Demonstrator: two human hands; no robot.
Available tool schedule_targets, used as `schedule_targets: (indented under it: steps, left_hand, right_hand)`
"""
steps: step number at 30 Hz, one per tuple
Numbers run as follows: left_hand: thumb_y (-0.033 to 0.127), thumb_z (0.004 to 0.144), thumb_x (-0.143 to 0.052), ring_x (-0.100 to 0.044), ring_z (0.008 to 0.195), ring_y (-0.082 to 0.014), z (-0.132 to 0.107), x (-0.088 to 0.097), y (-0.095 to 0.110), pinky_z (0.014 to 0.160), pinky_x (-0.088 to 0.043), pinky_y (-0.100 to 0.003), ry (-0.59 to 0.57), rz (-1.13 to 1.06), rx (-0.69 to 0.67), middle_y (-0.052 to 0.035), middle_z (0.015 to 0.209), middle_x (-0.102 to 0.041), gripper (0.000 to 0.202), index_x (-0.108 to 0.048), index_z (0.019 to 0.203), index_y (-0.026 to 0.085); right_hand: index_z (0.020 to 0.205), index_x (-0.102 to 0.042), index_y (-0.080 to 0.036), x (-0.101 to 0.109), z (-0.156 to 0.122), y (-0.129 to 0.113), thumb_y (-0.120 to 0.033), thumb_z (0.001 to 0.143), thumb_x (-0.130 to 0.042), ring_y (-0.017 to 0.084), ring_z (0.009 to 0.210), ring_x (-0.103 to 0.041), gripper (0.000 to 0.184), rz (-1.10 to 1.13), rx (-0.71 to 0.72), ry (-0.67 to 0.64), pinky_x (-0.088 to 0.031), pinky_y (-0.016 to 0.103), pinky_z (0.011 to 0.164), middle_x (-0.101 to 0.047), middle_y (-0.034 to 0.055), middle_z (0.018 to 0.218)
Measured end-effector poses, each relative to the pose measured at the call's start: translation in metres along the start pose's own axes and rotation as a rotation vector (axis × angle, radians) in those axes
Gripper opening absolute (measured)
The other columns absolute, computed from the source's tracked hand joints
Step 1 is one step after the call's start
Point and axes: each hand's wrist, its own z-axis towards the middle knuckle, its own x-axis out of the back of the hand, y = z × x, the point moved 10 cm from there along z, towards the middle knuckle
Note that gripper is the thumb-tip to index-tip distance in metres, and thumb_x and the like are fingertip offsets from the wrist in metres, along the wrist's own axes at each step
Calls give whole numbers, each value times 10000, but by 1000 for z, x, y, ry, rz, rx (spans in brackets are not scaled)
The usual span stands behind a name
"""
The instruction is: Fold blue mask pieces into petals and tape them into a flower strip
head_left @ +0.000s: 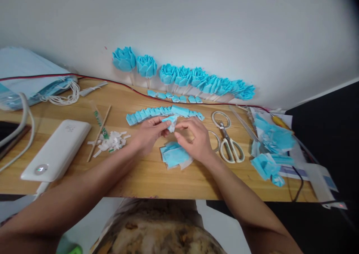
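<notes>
My left hand (150,132) and my right hand (195,138) meet over the middle of the wooden table (146,175), both pinching a small folded blue-and-white piece of mask fabric (171,122). Just below them lies a small stack of blue fabric squares (175,155). Behind my hands runs a row of folded blue petals (157,113). A shorter row of petals (174,96) lies farther back. Several finished blue fabric flowers (182,76) lean against the white wall.
White-handled scissors (228,140) lie right of my hands. More blue fabric scraps (270,145) pile at the far right. On the left are a white power bank (56,149), a wooden stick (98,132), white cut scraps (112,141) and a pack of masks (30,84).
</notes>
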Motion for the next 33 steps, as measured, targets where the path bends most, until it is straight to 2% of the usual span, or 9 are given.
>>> schedule_targets:
  steps: [7, 11, 13, 19, 26, 33]
  left_hand:
    - [261, 696, -823, -544, 593, -93, 1, -2, 0, 622, -430, -253, -27, -24, -17, 8, 668, -626, 210, -661, 743, 136]
    - [267, 703, -813, -527, 614, -94, 0, -4, -2, 620, -420, -253, -53, -14, -4, 2, 692, -622, 208, -664, 756, 133]
    - [282, 707, -809, -525, 632, -99, -1, -5, -2, 615, -415, -254, -61, 0, -12, -3, 716, -623, 214, -670, 772, 133]
    - [315, 697, -823, -519, 614, -100, -1, -3, -2, 598, -416, -259, -54, 28, -30, -4, 718, -628, 248, -681, 799, 139]
    - [325, 701, -825, -541, 623, -106, 0, -2, -1, 611, -433, -258, -64, 65, -62, -6, 705, -635, 247, -679, 773, 139]
    - [336, 702, -827, -563, 615, -102, -2, -5, -1, 608, -440, -243, -76, 61, -49, -5, 700, -650, 267, -680, 795, 134]
  right_hand:
    - [1017, -628, -261, -9, -2, -3, -220, 871, -638, 225, 853, -616, 152, -125, 76, -16, -479, 394, 784, -685, 32, 878]
    - [947, -663, -270, -13, -4, -1, -214, 914, -601, 214, 858, -613, 89, -126, 76, -24, -473, 388, 785, -678, 30, 878]
    - [909, -666, -266, -15, -5, 4, -227, 925, -595, 205, 847, -612, 83, -66, 29, -34, -474, 379, 786, -668, 22, 848]
    - [819, -635, -231, -19, -6, 31, -258, 888, -639, 159, 756, -582, 74, 237, -239, -47, -468, 311, 722, -628, -9, 770]
    - [774, -662, -213, -24, -9, 42, -286, 859, -651, 145, 745, -570, 113, 353, -407, -77, -448, 292, 708, -647, 0, 775]
    - [709, -611, -207, -28, -14, 53, -327, 808, -666, 115, 618, -506, 165, 413, -564, -55, -418, 270, 622, -623, -20, 696]
